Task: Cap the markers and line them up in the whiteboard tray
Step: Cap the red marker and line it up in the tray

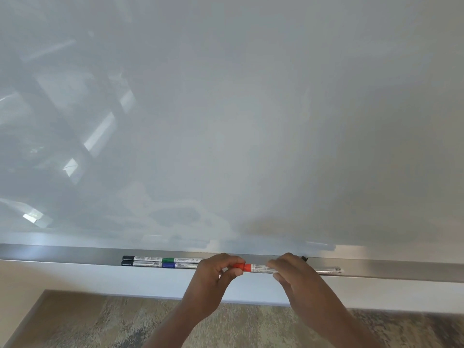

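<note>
My left hand [216,275] pinches the red cap end of a red marker [256,268], and my right hand [293,272] grips its white barrel. The marker is level, just above the front lip of the metal whiteboard tray [62,252]. In the tray to the left lie two black-capped markers [140,261] end to end with a green-capped marker [180,259] and a blue-capped marker [179,265], forming two rows. Another marker barrel [329,270] lies in the tray to the right of my right hand, and a small dark tip [304,258] shows behind that hand.
The glossy whiteboard [251,121] fills the view above the tray and reflects the room. Below the tray is a white wall strip [125,280], then patterned carpet [113,322].
</note>
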A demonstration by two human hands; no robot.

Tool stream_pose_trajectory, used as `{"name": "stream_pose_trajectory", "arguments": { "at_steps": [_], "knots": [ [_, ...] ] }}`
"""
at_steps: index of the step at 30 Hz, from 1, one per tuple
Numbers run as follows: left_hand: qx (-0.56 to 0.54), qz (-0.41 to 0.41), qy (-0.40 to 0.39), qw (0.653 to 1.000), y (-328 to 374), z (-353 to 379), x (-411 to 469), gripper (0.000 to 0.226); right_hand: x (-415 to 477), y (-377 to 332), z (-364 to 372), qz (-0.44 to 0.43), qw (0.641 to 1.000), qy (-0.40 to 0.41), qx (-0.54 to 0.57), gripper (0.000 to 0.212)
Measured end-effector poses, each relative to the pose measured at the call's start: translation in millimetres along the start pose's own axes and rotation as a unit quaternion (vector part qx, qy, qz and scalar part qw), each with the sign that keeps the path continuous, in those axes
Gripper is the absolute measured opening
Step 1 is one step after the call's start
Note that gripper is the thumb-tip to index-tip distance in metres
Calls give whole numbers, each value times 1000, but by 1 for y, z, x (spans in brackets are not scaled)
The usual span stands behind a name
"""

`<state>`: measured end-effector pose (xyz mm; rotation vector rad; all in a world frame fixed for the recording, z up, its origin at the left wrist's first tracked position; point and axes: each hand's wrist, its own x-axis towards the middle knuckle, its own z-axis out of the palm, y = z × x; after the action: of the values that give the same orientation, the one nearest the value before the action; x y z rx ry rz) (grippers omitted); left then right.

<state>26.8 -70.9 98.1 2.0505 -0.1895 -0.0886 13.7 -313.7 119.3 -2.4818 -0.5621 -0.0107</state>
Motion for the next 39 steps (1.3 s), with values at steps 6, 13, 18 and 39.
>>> {"name": "stream_pose_trajectory", "arguments": {
  "at_steps": [6, 13, 18, 39],
  "knots": [
    [40, 42, 1, 998, 0, -2, 1, 18, 2, -5, -2, -4, 1000, -6, -3, 23],
    [31, 41, 22, 998, -9, 4, -7, 21, 11, -10, 11, 13, 1000, 4, -8, 25],
    [104, 76, 22, 991, -23, -13, 5, 15, 29, -10, 22, 8, 1000, -11, 15, 18],
    [323, -87, 79, 939, -139, -65, 6, 38, 101, 33, 186, 65, 989, -74, -111, 42]
  ]
}}
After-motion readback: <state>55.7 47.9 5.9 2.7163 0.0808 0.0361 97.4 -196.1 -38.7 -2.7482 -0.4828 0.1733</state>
